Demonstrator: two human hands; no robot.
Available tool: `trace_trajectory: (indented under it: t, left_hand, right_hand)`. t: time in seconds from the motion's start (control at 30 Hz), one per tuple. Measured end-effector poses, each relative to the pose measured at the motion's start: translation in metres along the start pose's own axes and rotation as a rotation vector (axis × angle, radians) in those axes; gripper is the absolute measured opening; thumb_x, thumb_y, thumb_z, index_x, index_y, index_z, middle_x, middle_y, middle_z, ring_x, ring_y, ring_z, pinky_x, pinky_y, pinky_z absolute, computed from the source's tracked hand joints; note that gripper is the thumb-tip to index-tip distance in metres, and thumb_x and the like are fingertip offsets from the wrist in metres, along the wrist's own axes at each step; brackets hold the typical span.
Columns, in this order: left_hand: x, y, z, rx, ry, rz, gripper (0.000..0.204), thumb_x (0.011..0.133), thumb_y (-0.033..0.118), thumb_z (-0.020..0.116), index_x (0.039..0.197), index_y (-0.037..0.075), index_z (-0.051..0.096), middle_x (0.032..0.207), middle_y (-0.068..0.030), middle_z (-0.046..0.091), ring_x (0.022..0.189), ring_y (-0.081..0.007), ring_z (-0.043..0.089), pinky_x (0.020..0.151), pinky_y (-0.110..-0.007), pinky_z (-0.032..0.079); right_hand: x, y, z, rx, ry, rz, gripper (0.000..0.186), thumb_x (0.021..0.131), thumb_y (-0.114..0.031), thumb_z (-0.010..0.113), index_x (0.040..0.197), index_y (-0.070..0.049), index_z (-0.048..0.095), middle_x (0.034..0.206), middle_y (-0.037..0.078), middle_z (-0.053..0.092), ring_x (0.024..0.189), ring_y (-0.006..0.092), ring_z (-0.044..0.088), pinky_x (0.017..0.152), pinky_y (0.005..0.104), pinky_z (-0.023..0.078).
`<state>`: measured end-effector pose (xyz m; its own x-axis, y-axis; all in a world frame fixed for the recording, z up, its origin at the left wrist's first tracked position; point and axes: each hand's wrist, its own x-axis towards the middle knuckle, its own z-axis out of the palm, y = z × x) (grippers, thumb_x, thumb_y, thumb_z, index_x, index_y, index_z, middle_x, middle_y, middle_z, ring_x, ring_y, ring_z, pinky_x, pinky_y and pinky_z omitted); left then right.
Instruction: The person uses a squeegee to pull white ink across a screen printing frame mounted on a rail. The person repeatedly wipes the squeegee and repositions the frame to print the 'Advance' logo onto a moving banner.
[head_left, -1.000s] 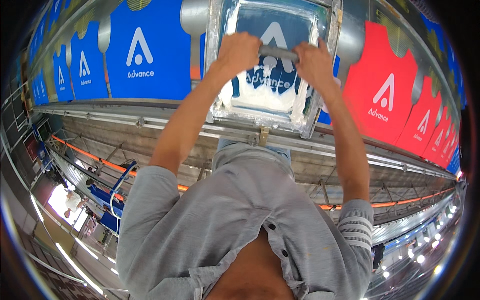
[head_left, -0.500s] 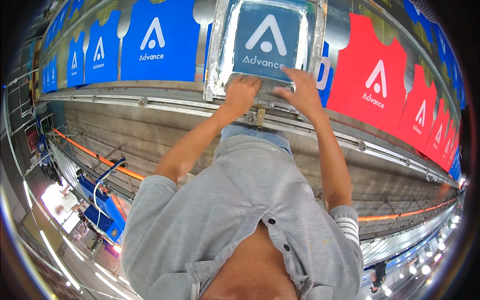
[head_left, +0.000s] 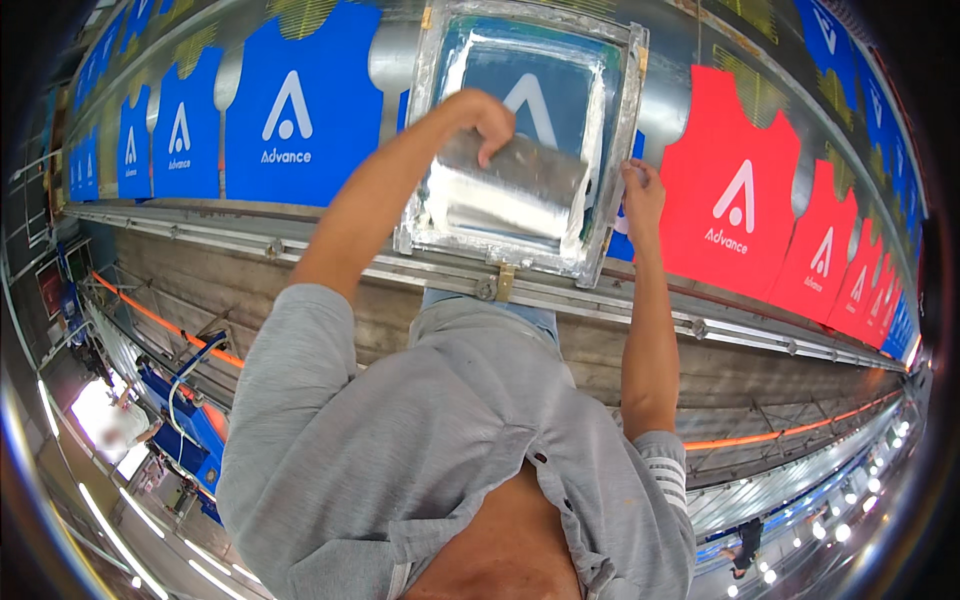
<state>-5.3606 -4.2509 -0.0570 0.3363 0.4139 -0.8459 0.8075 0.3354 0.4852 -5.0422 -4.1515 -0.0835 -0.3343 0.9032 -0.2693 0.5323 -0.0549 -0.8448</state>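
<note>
A screen-printing frame (head_left: 625, 110) with a metal rim lies across the bench in front of me. Its blue-green mesh (head_left: 585, 75) bears a pale triangular logo, partly covered. My left hand (head_left: 482, 118) has its fingers curled over the top edge of a wide metal squeegee (head_left: 530, 178), which leans across the mesh below the logo. At the frame's right side is my right hand (head_left: 645, 192), its thumb and fingers pinched at the outer rim. What the right fingertips press on is partly hidden.
Blue shirt panels (head_left: 300, 110) with a white logo lie in a row to the left. Red shirt panels (head_left: 735, 190) continue to the right. A metal rail (head_left: 370, 270) with a small brass-coloured stop (head_left: 506, 282) runs along the bench's near edge. Another person (head_left: 745, 545) stands far off.
From the frame's near edge, my left hand has moved up over the mesh with the squeegee. My right hand has shifted right to the frame's side, its fingers drawing together.
</note>
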Motion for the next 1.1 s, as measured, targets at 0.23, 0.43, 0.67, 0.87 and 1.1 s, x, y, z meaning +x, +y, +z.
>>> trace_trajectory:
  t: [0.23,0.43,0.67,0.87,1.1]
  left_hand:
    - [-0.052,0.010,-0.103,0.117,0.915,-0.197,0.045,0.069,0.006,0.068,0.114,0.003,0.071,0.104,-0.0215,0.072,0.097,-0.0371,0.069,0.080,-0.047,0.055]
    - [-0.047,0.037,-0.001,0.216,1.157,-0.198,0.041,0.076,0.009,0.061,0.114,0.017,0.074,0.101,-0.0146,0.073,0.095,-0.0326,0.070,0.081,-0.046,0.055]
    - [-0.019,0.067,0.248,0.214,1.551,0.046,0.042,0.074,0.003,0.060,0.115,0.002,0.068,0.117,-0.0155,0.069,0.113,-0.0331,0.064,0.096,-0.043,0.051]
    - [-0.055,0.064,0.271,0.150,1.484,0.082,0.045,0.071,0.001,0.061,0.115,0.005,0.067,0.124,-0.0126,0.066,0.116,-0.0302,0.062,0.097,-0.042,0.050]
    - [-0.145,-0.102,0.279,0.095,1.379,-0.021,0.036,0.069,0.002,0.067,0.103,0.012,0.072,0.102,-0.0103,0.073,0.095,-0.0337,0.069,0.080,-0.044,0.054]
  right_hand:
    - [-0.009,-0.019,-0.003,0.046,-0.010,0.059,0.039,0.087,-0.031,0.073,0.111,0.000,0.070,0.075,0.006,0.063,0.058,0.0118,0.055,0.054,0.0297,0.045]
    - [-0.005,-0.019,-0.007,0.008,-0.016,0.029,0.039,0.086,-0.032,0.073,0.109,0.000,0.071,0.074,0.008,0.064,0.061,0.0133,0.057,0.057,0.0306,0.046]
    - [0.002,-0.018,-0.002,-0.144,0.059,-0.089,0.042,0.087,-0.039,0.071,0.104,0.000,0.073,0.082,0.015,0.070,0.076,0.0222,0.064,0.073,0.0360,0.051]
    - [-0.026,-0.050,0.013,-0.107,0.152,-0.159,0.040,0.091,-0.040,0.067,0.102,-0.003,0.075,0.091,0.014,0.074,0.081,0.0205,0.066,0.076,0.0344,0.051]
    - [-0.082,-0.090,0.181,-0.120,0.213,-0.347,0.023,0.090,-0.028,0.068,0.100,-0.009,0.076,0.084,0.015,0.072,0.071,0.0227,0.066,0.068,0.0369,0.051]
